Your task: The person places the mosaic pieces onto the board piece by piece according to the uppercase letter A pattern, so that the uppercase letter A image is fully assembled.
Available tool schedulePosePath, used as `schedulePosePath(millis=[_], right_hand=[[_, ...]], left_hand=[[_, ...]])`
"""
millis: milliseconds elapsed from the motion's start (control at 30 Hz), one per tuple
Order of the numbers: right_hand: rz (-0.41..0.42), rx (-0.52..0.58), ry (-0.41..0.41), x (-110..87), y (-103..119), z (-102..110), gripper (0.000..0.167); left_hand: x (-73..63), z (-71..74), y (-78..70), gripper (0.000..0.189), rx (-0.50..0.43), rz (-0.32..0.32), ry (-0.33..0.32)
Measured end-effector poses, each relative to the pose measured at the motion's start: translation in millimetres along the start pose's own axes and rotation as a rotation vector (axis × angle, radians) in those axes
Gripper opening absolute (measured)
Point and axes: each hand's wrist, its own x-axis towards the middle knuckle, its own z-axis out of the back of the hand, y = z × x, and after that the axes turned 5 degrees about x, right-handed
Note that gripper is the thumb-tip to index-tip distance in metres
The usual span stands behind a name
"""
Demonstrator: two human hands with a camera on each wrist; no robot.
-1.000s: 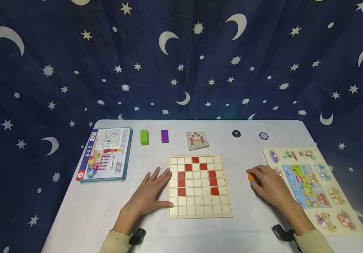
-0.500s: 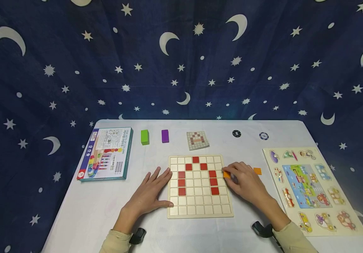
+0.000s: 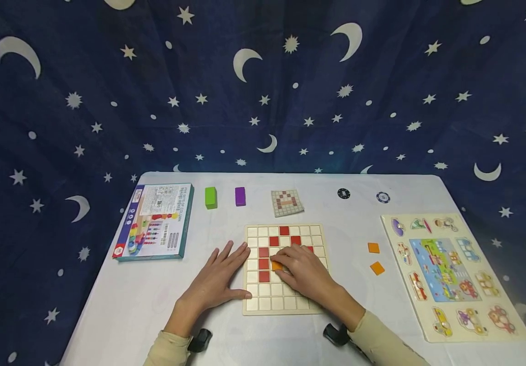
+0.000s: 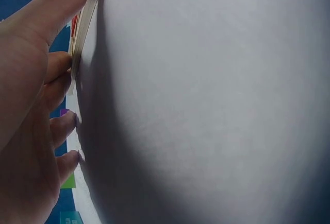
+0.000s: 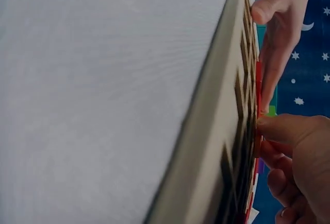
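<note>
A square wooden grid board (image 3: 276,304) lies mid-table, with several red tiles (image 3: 263,264) set in its cells. My left hand (image 3: 217,281) rests flat with spread fingers at the board's left edge; in the left wrist view its thumb (image 4: 62,5) touches that edge. Over the board's middle, my right hand (image 3: 306,273) pinches an orange tile (image 3: 276,266) between thumb and fingers, just right of the left red column. The right hand covers part of the right red column. Two more orange tiles, one higher (image 3: 373,247) and one lower (image 3: 377,268), lie right of the board.
Behind the board lies a small pattern card (image 3: 287,202). A purple block (image 3: 240,196), a green block (image 3: 210,197) and a boxed toy (image 3: 155,221) are to the left. Two round chips, black (image 3: 343,193) and blue-white (image 3: 383,196), lie back right, near a picture puzzle board (image 3: 446,325).
My right hand has moved left from beside the puzzle board to the grid board's middle, bringing an orange tile. Two other orange tiles it had covered now show. My left hand has stayed put.
</note>
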Motion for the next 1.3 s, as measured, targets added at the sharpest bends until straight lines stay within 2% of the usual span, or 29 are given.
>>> schedulePosePath(millis=[300, 500, 600, 733, 933, 1100, 1300], right_hand=[[-0.014, 0.024, -0.002, 3.1, 1, -3, 0.012], [-0.020, 0.055, 0.011, -9.1, -9, 6, 0.019], [-0.061, 0.063, -0.022, -21.6, -22, 15, 0.021], [-0.127, 0.048, -0.104, -44.4, -49, 33, 0.024], [-0.287, -0.051, -0.214, -84.3, -100, 65, 0.030], [-0.411, -0.123, -0.203, -107.6, -125, 87, 0.035], [-0.441, -0.152, -0.178, -115.0, -133, 88, 0.033]], left_hand=[[0.6, 0.4, -0.4, 0.110, -0.008, 0.001, 0.001], [1.0, -1.2, 0.5, 0.111, -0.007, 0.000, 0.005], [1.1, -1.7, 0.9, 0.112, -0.009, -0.001, 0.004], [1.2, -1.8, 1.6, 0.113, -0.008, -0.002, 0.001], [1.1, -1.9, 2.1, 0.112, -0.004, -0.004, 0.003], [1.1, -1.7, 1.7, 0.112, -0.007, -0.008, 0.003], [0.4, -1.4, 1.6, 0.112, -0.009, -0.008, 0.000]])
